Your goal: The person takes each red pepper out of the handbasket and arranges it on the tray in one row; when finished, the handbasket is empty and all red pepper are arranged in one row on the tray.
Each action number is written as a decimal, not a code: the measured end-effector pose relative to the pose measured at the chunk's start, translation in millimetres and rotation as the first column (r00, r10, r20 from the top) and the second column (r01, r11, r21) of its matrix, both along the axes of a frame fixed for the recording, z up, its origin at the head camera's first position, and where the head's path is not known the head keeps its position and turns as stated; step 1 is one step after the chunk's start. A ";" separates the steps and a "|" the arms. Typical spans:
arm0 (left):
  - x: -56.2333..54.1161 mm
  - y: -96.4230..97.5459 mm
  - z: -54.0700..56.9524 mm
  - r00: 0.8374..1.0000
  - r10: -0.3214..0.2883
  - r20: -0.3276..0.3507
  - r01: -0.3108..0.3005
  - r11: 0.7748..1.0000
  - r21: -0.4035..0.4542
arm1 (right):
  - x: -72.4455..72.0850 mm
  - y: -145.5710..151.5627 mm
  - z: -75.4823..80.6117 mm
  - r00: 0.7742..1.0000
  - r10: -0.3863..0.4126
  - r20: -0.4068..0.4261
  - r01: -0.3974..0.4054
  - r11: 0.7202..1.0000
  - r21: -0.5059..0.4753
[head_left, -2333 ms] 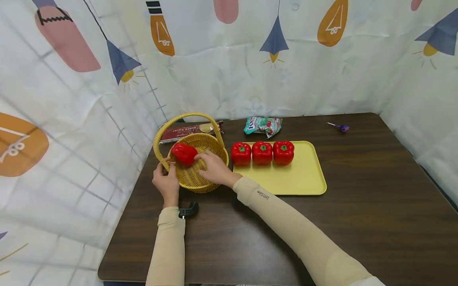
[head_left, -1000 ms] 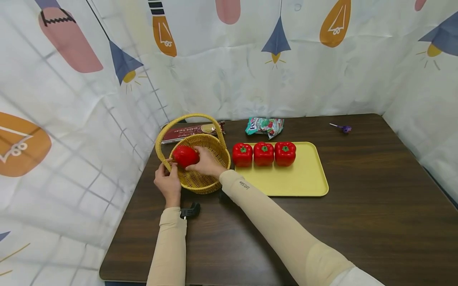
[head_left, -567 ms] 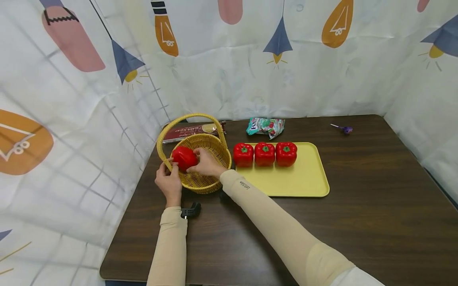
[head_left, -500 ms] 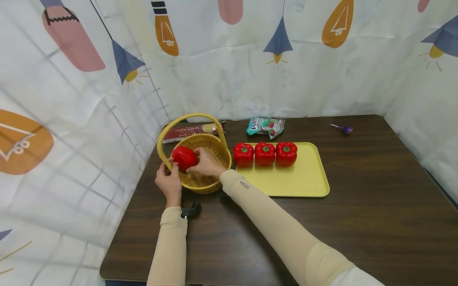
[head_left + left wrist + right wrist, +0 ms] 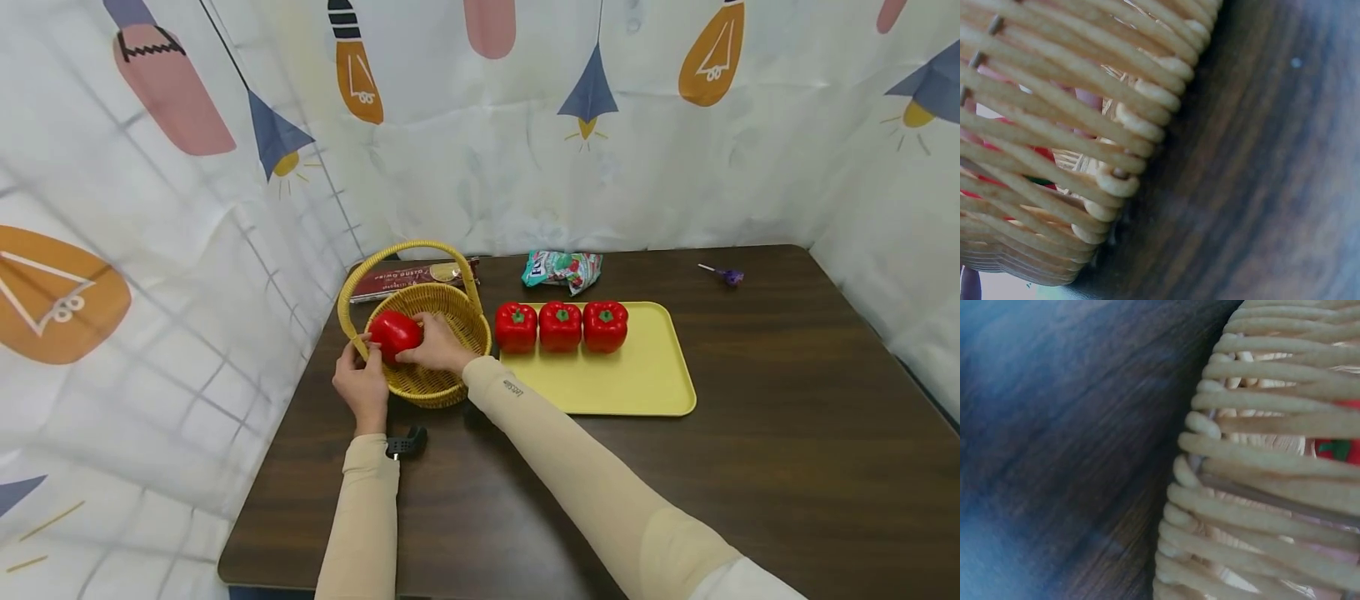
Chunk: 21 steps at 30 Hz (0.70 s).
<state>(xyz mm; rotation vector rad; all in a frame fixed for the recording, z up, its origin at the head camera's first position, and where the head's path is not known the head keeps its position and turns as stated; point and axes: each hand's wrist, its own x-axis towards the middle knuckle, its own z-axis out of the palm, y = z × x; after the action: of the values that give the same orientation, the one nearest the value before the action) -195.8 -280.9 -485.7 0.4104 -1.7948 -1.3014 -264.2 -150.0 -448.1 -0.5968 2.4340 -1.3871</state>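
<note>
In the head view a yellow wicker basket (image 5: 435,385) with a tall arched handle stands at the table's left. My left hand (image 5: 363,385) grips its left rim at the foot of the handle. Reaching in from the right, my right hand (image 5: 442,345) holds a red bell pepper (image 5: 394,335) between thumb and fingers, at the left inside wall. The basket's woven side (image 5: 1054,119) fills much of the left wrist view, with red showing through the gaps. Through the weave (image 5: 1285,462) in the right wrist view, a green stem (image 5: 1336,449) shows against red.
Three red bell peppers (image 5: 559,327) stand in a row along the back of a yellow tray (image 5: 637,383), right of the basket. Behind lie a dark red biscuit packet (image 5: 412,278), a teal candy bag (image 5: 562,270) and a purple lollipop (image 5: 731,277). A printed curtain (image 5: 480,167) borders the table.
My right hand has shifted left and closed thumb and fingers around the pepper, which has turned in the basket. The left hand keeps its hold on the rim.
</note>
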 end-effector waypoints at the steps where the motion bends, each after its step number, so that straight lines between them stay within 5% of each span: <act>1: -0.6 0.0 0.3 1.000 -0.003 -0.006 0.003 1.000 0.001 | -0.8 0.4 0.3 1.000 -0.002 0.002 0.002 1.000 -0.018; 6: -2.6 0.2 -0.1 1.000 -0.003 -0.017 0.003 1.000 0.002 | -3.5 2.7 1.4 1.000 0.008 0.018 -0.007 0.998 -0.058; 15: -3.5 0.4 -2.6 1.000 0.011 -0.023 -0.011 1.000 -0.007 | -0.6 2.8 5.6 1.000 0.024 0.013 -0.025 0.999 0.041; 21: -4.0 0.6 -0.5 0.999 0.010 -0.039 -0.010 1.000 -0.014 | 0.4 6.2 7.4 1.000 -0.004 0.009 0.004 1.000 -0.009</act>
<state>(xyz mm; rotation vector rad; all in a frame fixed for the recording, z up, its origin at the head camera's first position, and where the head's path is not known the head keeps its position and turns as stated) -199.8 -280.3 -486.3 0.3826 -1.7664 -1.2804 -263.8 -143.7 -440.7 -0.5868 2.4249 -1.3995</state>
